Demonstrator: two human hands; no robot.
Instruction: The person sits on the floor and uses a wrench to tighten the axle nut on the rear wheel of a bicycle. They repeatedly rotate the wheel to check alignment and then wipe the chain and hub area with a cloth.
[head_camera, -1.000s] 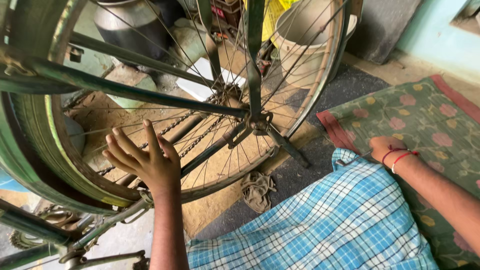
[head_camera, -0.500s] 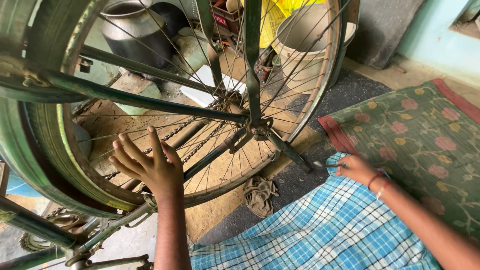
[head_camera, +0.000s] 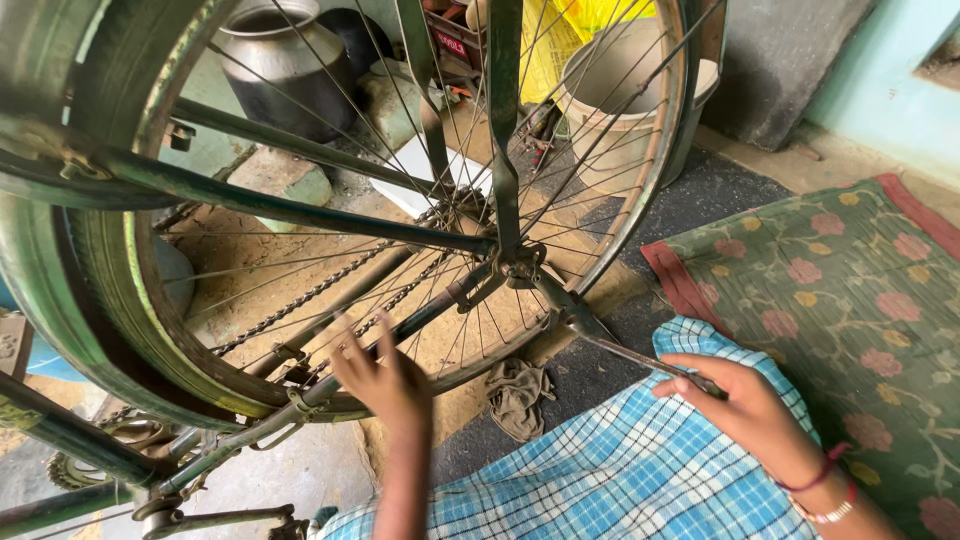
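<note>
**Q:** Ground first. What is lying around you?

**Me:** Dusty dirt floor under the bike, dark pavement nearer me, a floral mat spreading on the right. I am sitting with a blue checked cloth over my lap. A rag is lying on the ground just near of the wheel. At the far side, a dark metal pot is standing on the left and a pale bucket on the right.

**Q:** And the hands?

**Me:** My right hand is closing around the near end of a long metal spanner; its far end is sitting at the axle nut, at the hub of the rear wheel. My left hand is reaching with fingers spread toward the frame stay and spokes, low on the wheel. It is blurred, so I cannot tell whether it is touching, and it is gripping nothing.

**Q:** How is the tool going to handle?

**Me:** I am judging it stiff, bare steel, moderately heavy and likely greasy, so slipping off the nut is the risk. Holding at the very end is giving the most leverage. The wheel looks heavy and free to turn; bracing wants the rim or stay, not the thin spokes or the oily chain.
</note>
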